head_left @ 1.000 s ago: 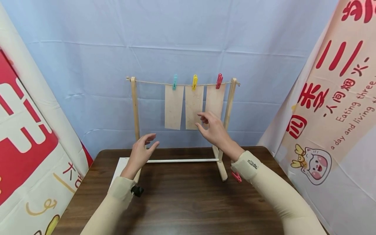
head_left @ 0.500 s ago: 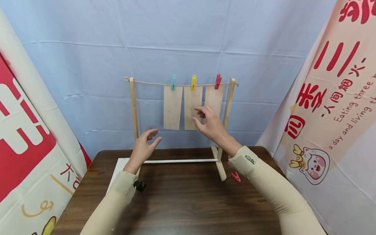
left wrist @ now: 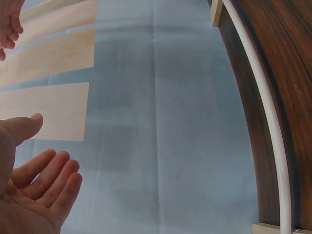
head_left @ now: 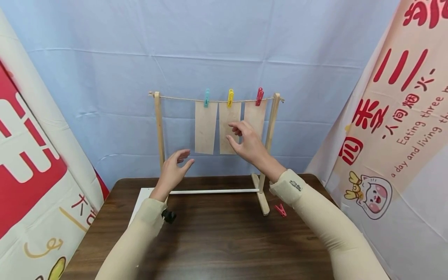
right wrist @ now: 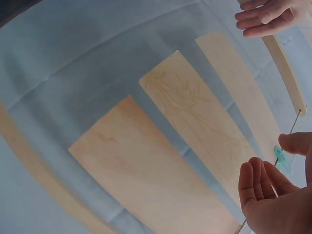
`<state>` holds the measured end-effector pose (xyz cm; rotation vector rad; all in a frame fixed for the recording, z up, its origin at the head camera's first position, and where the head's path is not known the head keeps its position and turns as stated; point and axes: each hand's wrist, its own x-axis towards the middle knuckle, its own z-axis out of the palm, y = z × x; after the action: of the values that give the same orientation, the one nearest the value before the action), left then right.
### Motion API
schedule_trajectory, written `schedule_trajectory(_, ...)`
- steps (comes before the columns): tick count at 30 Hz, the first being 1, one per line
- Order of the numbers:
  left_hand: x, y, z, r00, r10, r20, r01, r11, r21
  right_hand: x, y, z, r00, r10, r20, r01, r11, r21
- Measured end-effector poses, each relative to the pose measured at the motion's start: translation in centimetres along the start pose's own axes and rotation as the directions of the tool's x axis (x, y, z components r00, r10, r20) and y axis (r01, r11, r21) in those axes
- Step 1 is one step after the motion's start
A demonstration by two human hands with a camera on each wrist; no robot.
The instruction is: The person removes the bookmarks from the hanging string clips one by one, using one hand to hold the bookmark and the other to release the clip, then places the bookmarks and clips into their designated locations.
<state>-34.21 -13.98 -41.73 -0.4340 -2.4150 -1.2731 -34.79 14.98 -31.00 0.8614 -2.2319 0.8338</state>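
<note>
Three pale paper strips hang from a string [head_left: 182, 98] on a wooden stand [head_left: 159, 128]. A teal clothespin [head_left: 207, 98] holds the left strip [head_left: 205, 130], a yellow clothespin [head_left: 230, 98] the middle strip [head_left: 226, 116], and a red clothespin [head_left: 259, 97] the right strip [head_left: 254, 114]. My right hand [head_left: 249, 142] is raised in front of the middle and right strips, fingers loosely bent, holding nothing. Lower left, my left hand [head_left: 173, 171] hovers before the stand's left post, thumb apart from the fingers and nothing in it. The right wrist view shows faint plant-like markings on the middle strip [right wrist: 190, 97].
A pink clothespin [head_left: 280, 210] lies on the dark wooden table [head_left: 224, 237], right of the stand's foot [head_left: 262, 200]. A white rod [head_left: 213, 191] joins the stand's base. White paper or board [head_left: 140, 202] sits partly behind the left forearm. Blue cloth [head_left: 217, 46] hangs behind.
Both hands have risen; the left has also shifted slightly right, the right slightly left. More of the pink clothespin shows beside the right sleeve. The hanging strips keep their places.
</note>
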Motion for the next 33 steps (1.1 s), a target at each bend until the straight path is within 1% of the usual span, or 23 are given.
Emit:
schedule_trajectory(4, 0.3, 0.2, -0.1, 1.000, 0.005, 0.007, -0.004, 1.000, -0.004, 0.4, -0.2, -0.1, 1.000, -0.006, -0.008, 0.006, 1.000, 0.001)
schedule_trajectory(13, 0.8, 0.6, 0.0, 1.000, -0.013, 0.024, 0.013, 1.000, 0.000, 1.7, -0.7, -0.1, 0.999, -0.045, -0.018, 0.046, 0.999, 0.012)
schedule_trajectory(18, 1.1, 0.8, 0.0, 0.999, -0.020, 0.028, 0.019, 1.000, 0.003, 2.4, -1.0, -0.2, 0.999, -0.051, -0.020, 0.051, 0.999, 0.005)
schedule_trajectory(22, 1.4, 0.9, -0.1, 0.999, -0.017, 0.032, 0.017, 1.000, 0.009, 2.8, -1.4, -0.3, 0.998, -0.060, -0.017, 0.060, 0.998, -0.010)
schedule_trajectory(29, 1.6, 0.8, 0.0, 0.999, -0.013, 0.036, 0.013, 1.000, 0.006, 3.9, -2.0, -0.3, 0.996, -0.088, -0.028, 0.088, 0.996, 0.010)
schedule_trajectory(33, 1.9, 0.9, 0.0, 0.999, -0.005, 0.036, 0.005, 1.000, 0.003, 4.5, -2.3, -0.4, 0.995, -0.101, -0.028, 0.101, 0.995, -0.002)
